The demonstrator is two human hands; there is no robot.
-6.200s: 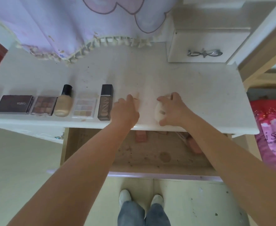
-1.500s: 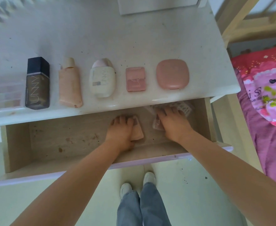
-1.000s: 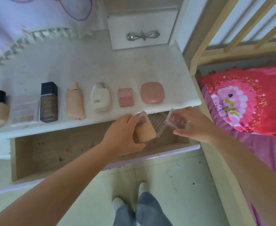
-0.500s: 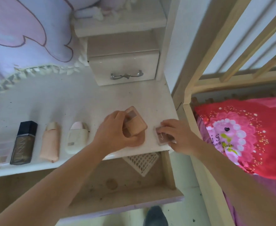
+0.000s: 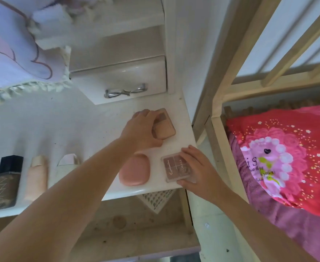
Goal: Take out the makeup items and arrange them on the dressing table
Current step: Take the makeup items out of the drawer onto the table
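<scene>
Palettes on the dressing table's right corner

Palettes lie under both hands near the right end of the dressing table (image 5: pixel 91 118). The left hand (image 5: pixel 144 129) curls over a tan compact palette (image 5: pixel 164 127) lying flat on the top, covering its left half, so the layout of the pans is hard to read. The right hand (image 5: pixel 197 171) pinches a clear-lidded eyeshadow palette (image 5: pixel 176 167) at its right edge, by the table's front corner; its script lettering is too small to read. Just left of it lies a pink rounded compact (image 5: pixel 134 171). The left forearm hides most of a white bottle (image 5: pixel 68 159). Farther left lie a peach tube (image 5: pixel 37 176) and a dark foundation bottle (image 5: pixel 5 182). Below, the open drawer (image 5: pixel 132 233) holds a mesh-patterned packet (image 5: pixel 157 201), half hidden under the tabletop.
</scene>
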